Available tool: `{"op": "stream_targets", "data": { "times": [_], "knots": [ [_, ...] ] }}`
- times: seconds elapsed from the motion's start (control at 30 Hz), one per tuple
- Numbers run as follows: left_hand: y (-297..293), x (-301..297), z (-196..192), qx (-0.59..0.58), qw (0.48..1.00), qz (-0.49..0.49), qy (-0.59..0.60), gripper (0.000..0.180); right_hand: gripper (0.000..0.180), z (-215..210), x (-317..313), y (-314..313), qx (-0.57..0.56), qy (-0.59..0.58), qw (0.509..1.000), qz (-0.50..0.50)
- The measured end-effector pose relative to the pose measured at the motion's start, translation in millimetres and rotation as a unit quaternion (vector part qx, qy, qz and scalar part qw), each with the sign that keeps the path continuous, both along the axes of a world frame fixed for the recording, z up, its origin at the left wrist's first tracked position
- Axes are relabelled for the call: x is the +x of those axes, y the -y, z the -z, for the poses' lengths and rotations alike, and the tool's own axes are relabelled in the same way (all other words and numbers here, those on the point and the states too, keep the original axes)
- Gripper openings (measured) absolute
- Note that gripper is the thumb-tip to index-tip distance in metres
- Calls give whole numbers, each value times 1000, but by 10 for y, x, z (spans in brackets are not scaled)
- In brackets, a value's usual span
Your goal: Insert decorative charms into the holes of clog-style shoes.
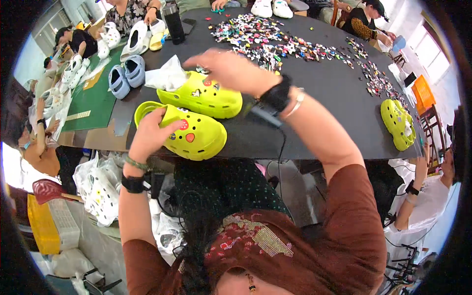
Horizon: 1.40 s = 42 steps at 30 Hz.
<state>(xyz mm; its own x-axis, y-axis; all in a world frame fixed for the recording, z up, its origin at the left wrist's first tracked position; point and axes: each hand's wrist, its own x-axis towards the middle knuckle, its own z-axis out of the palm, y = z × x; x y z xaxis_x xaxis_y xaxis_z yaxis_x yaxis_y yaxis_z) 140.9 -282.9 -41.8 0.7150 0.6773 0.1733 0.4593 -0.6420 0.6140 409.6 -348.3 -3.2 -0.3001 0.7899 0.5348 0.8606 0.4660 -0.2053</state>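
Observation:
Two lime-green clogs lie side by side on the dark table before me. The near clog [201, 132] carries red charms on its upper. My left hand [150, 132] is closed round its side, with the thumb on the upper beside a red charm. On the far clog [221, 104] are a few charms, and white crumpled paper [169, 74] sticks out of its heel opening. Above that clog my right hand [231, 71] reaches leftward, its fingers stretched out and slightly blurred. No object shows in it, and its fingers hide part of the clog's upper.
A big heap of small colourful charms [265, 42] spreads across the table [314, 93]. Blue clogs [127, 76], white clogs [139, 37] and a black bottle [173, 24] stand at the left. Another lime-green clog [397, 125] sits near the right edge. Several people work around the table.

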Motion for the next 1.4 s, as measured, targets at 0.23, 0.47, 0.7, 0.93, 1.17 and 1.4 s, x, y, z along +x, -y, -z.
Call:
{"op": "stream_targets", "data": {
  "times": [0.23, 0.47, 0.7, 0.93, 1.17, 1.4],
  "knots": [
    [-371, 190, -49, -344, 933, 71, -75, 41, 19, 91, 1270, 931, -125, -17, 967, 222],
    [-473, 318, -112, -436, 894, 61, -85, 36, 24, 454, 1321, 1439, -234, -43, 929, 283],
    [-173, 511, -4, -532, 842, -5, 84, 30, 34, 783, 1281, 1324, -271, -75, 920, 273],
    [-244, 539, 74, -668, 739, 53, 74, 32, 42, 928, 1207, 980, -281, -80, 910, 294],
    [-305, 552, 148, -614, 776, 119, 79, 39, 34, 1107, 1371, 945, -284, -65, 912, 287],
    [-151, 398, 180, -604, 775, 121, 143, 40, 20, 1074, 1266, 910, -275, -15, 907, 318]
  ]
}}
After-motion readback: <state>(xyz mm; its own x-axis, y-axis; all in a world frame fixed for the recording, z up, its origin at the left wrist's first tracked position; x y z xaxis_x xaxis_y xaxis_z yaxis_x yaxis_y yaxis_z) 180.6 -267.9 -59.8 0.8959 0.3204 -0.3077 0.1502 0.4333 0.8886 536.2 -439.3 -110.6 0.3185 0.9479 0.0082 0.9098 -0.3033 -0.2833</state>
